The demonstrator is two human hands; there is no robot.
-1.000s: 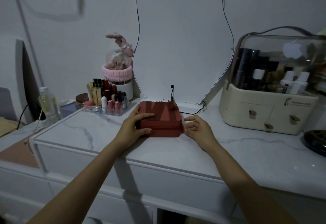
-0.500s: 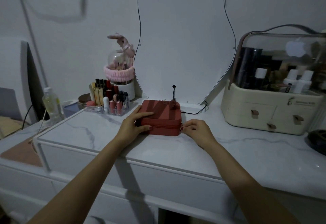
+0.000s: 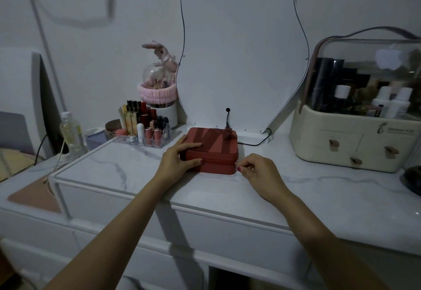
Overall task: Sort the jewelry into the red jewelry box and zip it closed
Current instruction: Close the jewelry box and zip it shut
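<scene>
Centre frame: box (image 3: 211,150) lay lidded, left hand (image 3: 176,159) gripping its corner, right hand (image 3: 255,171) pinching the zipper pull (image 3: 237,164); zip state unclear.

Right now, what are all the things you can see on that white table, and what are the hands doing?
Jewelry box: one, red with a bow, middle of the table, lid down.
Zipper pull: one, small, at the box's front right corner.
Table: one, white marble top.
Mirror: one, wavy, standing behind the box.
Lipstick organiser: one, clear, full of lipsticks and bottles, left of the box.
Bunny dome: one, pink, behind the organiser.
Cosmetics case: one, cream with clear lid, far right.
Bottle: one, clear, far left.
Left hand: rests on the box's left side, steadying it.
Right hand: pinch grip on the zipper pull.
</scene>
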